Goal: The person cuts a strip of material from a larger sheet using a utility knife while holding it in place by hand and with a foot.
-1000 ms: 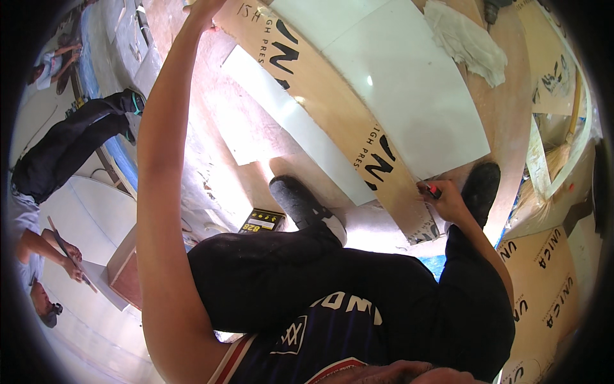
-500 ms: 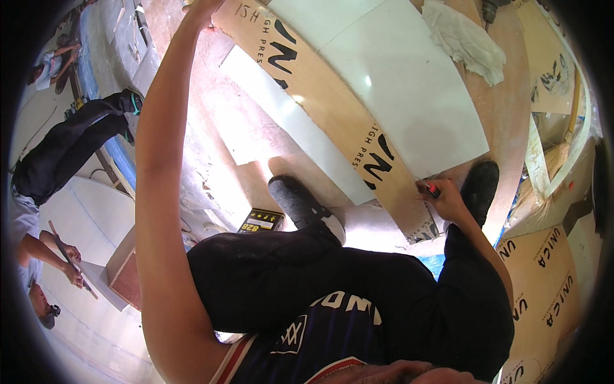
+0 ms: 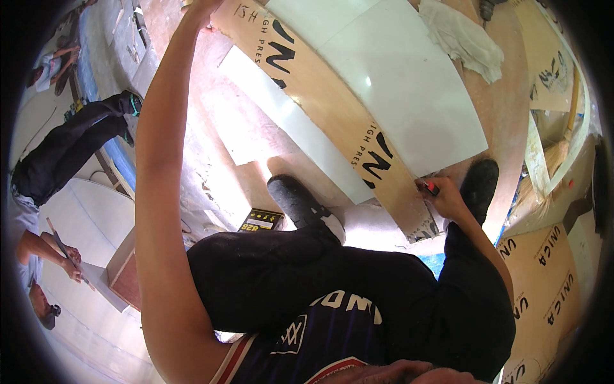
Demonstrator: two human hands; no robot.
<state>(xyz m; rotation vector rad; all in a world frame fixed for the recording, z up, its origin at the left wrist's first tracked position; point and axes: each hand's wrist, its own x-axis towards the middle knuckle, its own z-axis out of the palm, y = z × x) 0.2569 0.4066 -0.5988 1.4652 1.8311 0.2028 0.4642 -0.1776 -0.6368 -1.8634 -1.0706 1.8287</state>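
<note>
A long tan strip of laminate sheet (image 3: 332, 115) with black printing lies slantwise from the far left toward my right knee. My left hand (image 3: 203, 9) is at its far end, partly cut off by the picture's upper edge; its fingers seem to hold the strip's edge. Near the strip's close end, my right hand (image 3: 448, 198) is closed around a small red-and-black tool (image 3: 432, 189), beside the strip's right edge. The tool's tip is hidden, so its kind is unclear. White sheets (image 3: 409, 83) lie under and beside the strip.
A crumpled white cloth (image 3: 464, 41) lies far right, near a dark power tool (image 3: 487, 9). A black-and-yellow box (image 3: 262, 219) stands by my left shoe (image 3: 297, 195). Printed tan sheets (image 3: 543, 288) and a straw broom (image 3: 537, 185) are at right. At left, a co-worker (image 3: 38, 249) holds a thin strip.
The red-and-black tool in my right hand has tilted slightly. My left hand and the tan strip stay almost in place. The co-worker's thin strip has shifted a little.
</note>
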